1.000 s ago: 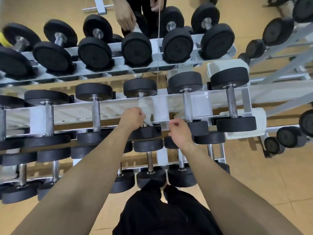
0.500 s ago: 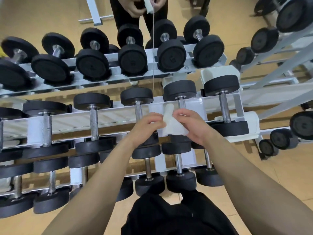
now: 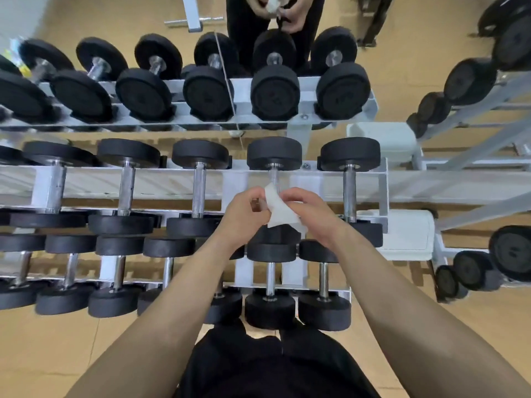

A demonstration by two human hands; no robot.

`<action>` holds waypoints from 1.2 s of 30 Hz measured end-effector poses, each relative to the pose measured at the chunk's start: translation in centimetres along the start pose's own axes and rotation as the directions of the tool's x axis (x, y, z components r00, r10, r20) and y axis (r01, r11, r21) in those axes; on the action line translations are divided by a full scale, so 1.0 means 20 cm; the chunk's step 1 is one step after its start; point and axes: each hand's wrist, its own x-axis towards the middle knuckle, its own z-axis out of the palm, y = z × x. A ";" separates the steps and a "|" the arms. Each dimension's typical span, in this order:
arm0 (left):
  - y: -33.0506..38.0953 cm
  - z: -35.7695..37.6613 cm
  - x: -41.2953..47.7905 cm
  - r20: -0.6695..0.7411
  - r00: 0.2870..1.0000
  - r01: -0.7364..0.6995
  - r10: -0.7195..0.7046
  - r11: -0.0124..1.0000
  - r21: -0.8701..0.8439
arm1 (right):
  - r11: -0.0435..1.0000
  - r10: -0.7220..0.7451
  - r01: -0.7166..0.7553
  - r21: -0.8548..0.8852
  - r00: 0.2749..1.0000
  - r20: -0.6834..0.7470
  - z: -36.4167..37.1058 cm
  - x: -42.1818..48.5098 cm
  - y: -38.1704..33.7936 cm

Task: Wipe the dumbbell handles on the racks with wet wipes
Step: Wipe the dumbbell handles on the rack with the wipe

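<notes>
Above the middle tier, between our two hands, we hold the wet wipe (image 3: 280, 209), a crumpled white sheet with one corner standing up and the rest hanging toward our right palm. Our left hand (image 3: 244, 214) pinches its left edge with curled fingers, and our right hand (image 3: 313, 216) grips the lower right part. We judge that both hands share it in order to spread or refold it to a usable face. It touches no metal that we can see.

Just behind the wipe runs a dumbbell handle (image 3: 273, 175), its far end showing below the black head. The wipe sits over this handle, probably so that it can be wrapped around the bar with little reach.

On the rack (image 3: 161, 183) the dumbbells lie across pale rails, so each bar is bare between its heads and open to a hand from above. The neighbouring handle on the right (image 3: 349, 193) and the one on the left (image 3: 198, 191) lie parallel, near but apart. Smaller dumbbells fill the lower tier (image 3: 270, 278) nearer us. At the top edge another pair of hands (image 3: 296, 15) holds something white.
</notes>
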 end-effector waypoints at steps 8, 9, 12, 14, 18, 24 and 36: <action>0.05 0.04 -0.06 -0.063 0.997 0.038 -0.037 0.999 0.023 | 0.986 0.011 -0.013 0.163 1.000 0.012 -0.16 0.01 0.01; 0.04 0.03 -0.06 -0.070 0.996 0.060 -0.060 0.998 -0.002 | 0.984 0.000 -0.001 0.177 1.000 0.009 -0.17 0.02 0.01; 0.04 0.00 -0.03 -0.069 0.986 0.150 -0.154 0.987 -0.063 | 0.984 -0.029 0.030 0.178 1.000 -0.008 -0.17 0.03 -0.02; 0.05 -0.02 -0.01 -0.030 0.967 0.252 -0.252 0.968 -0.008 | 0.991 -0.077 0.076 0.106 0.997 0.003 -0.18 0.05 -0.02; 0.06 -0.07 0.08 0.006 0.917 0.395 -0.398 0.913 0.107 | 0.989 -0.110 0.115 -0.097 0.992 0.057 -0.20 0.09 0.00; 0.09 -0.08 0.21 -0.177 0.937 0.272 -0.301 0.947 -0.170 | 0.911 0.040 0.025 -0.412 0.988 0.149 -0.23 0.14 -0.01; -0.26 0.10 0.53 -0.271 0.924 0.283 -0.268 0.959 0.014 | 0.900 0.221 -0.101 0.423 0.944 -0.245 -0.16 0.40 0.17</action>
